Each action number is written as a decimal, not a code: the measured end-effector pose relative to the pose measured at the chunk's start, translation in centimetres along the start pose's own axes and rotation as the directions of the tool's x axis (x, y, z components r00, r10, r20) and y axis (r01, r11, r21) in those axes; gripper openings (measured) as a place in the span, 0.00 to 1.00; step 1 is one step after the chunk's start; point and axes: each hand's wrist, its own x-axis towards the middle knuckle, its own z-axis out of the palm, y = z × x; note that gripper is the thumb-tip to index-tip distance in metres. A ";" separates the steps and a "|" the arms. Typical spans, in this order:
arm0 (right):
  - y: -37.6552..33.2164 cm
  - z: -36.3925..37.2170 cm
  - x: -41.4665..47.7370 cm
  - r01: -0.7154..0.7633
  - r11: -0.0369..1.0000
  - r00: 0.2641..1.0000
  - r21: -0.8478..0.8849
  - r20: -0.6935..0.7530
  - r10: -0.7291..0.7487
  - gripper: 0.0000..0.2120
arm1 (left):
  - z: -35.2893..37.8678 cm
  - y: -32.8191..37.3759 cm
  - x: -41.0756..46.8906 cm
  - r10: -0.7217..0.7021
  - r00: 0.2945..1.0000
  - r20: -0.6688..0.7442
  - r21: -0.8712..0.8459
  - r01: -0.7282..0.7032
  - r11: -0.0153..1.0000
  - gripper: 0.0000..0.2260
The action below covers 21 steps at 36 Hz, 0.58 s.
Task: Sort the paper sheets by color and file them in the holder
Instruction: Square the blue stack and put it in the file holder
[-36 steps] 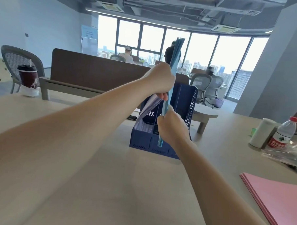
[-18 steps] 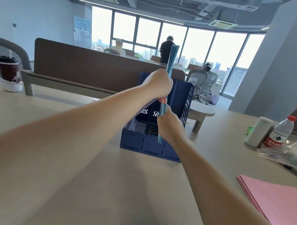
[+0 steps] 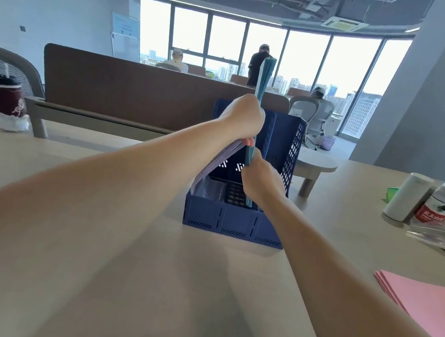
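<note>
A dark blue plastic file holder stands on the beige table. A stack of light blue paper sheets is held upright, edge-on, with its lower end down inside the holder. My left hand grips the blue stack near its middle and also presses back a bent stack of pale purple sheets that leans left in the holder. Lower down, my right hand pinches the blue stack just above the holder's front wall. A pile of pink sheets lies flat at the right edge of the table.
A dark red cup with a straw stands at the far left. At the right are a white cylinder, a water bottle and a clear plastic bag. A brown partition runs behind the table; people sit and stand near the windows.
The blue stack has gone down further into the holder, and both hands have sunk with it. The view has tilted slightly.
</note>
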 end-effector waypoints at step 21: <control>2.8 4.0 -1.1 0.044 0.999 0.999 -0.015 0.014 -0.043 0.22 | 1.6 -1.2 1.1 0.098 0.994 -0.043 0.288 -0.081 0.954 0.10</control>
